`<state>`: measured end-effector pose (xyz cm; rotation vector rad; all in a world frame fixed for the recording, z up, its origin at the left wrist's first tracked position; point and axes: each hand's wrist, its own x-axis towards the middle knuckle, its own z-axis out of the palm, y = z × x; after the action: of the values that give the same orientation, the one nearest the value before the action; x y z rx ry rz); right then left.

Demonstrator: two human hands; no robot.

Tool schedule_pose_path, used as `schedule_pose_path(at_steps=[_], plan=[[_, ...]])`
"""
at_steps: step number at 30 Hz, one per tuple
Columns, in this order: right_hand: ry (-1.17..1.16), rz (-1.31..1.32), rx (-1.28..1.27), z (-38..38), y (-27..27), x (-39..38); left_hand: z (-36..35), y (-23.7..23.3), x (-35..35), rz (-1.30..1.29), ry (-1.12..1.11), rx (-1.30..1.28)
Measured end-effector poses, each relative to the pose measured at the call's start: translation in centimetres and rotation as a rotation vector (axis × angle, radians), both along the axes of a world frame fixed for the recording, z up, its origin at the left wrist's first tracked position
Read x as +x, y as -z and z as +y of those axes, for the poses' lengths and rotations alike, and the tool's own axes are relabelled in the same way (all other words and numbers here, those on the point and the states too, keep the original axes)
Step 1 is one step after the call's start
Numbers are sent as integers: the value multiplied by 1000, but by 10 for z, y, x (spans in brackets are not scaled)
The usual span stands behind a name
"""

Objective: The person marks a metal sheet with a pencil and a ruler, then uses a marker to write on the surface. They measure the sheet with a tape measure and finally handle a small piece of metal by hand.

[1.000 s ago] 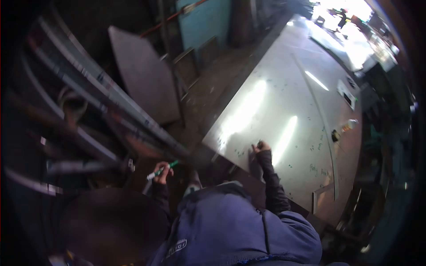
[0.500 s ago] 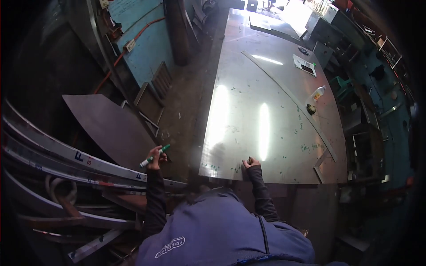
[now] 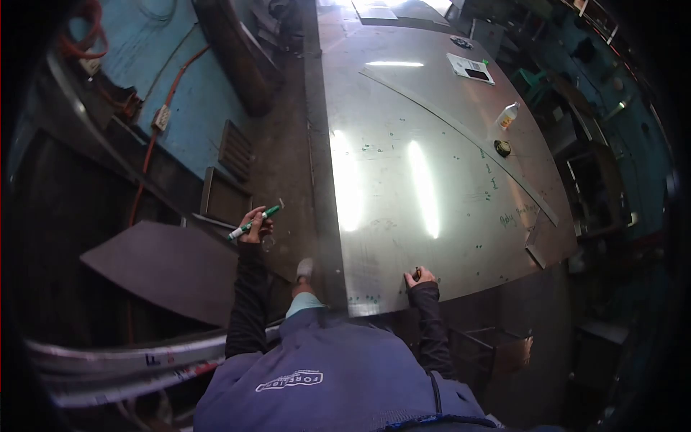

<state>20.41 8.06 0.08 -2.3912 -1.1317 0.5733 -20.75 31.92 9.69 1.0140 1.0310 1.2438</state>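
We see a marker (image 3: 252, 223) in green with a whitish end, a silver-grey metal sheet (image 3: 432, 129) speckled with small green marks and green writing, a blue wall (image 3: 173, 57) crossed by an orange cable (image 3: 167, 97), and a blue jacket (image 3: 345, 389) with white lettering.

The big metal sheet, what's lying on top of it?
On the metal sheet lie a long curved strip, a small bottle, a dark round thing and green scribbles. The right hand rests at its near edge, covering that spot.
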Motion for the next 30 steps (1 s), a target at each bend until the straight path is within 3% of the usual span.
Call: schedule_pose_path(at_steps=[3,5,7,13,17,21,30], plan=[[51,8,-67,6,10,-13,60,60,-60,88,59,-77],[208,-195,-76,6,26,-24,86,92,-96,119,-38,-186],[314,-107,-201,19,3,-30,105,99,-115,116,-5,-269],[460,-127,-294,21,21,-18,151,129,-138,94,54,-273],[568,-229,-348,32,25,-24,183,117,-123,30,136,-250],[616,-121,-425,40,12,-26,211,101,-123,65,164,-224],[708,-235,-399,38,29,-23,255,81,-129,50,151,-248]])
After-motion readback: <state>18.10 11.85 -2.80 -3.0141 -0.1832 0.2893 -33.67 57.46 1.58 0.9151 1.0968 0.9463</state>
